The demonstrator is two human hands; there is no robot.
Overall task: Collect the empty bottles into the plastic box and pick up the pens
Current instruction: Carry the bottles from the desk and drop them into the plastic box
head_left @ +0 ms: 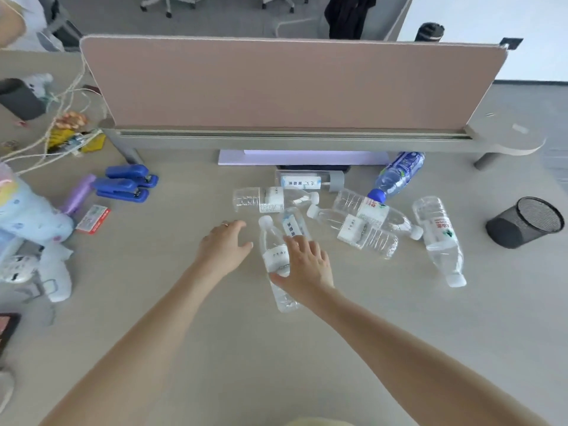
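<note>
right hand (307, 265) grips a lying clear bottle (275, 256) | left hand (226, 244) open, fingers relaxed, just left of it | more bottles (365, 232) beyond both hands on bench (246, 348)

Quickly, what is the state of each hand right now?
Left hand: open, holding nothing.
Right hand: laid on a clear bottle, thumb across it; whether it grips cannot be told.
</note>
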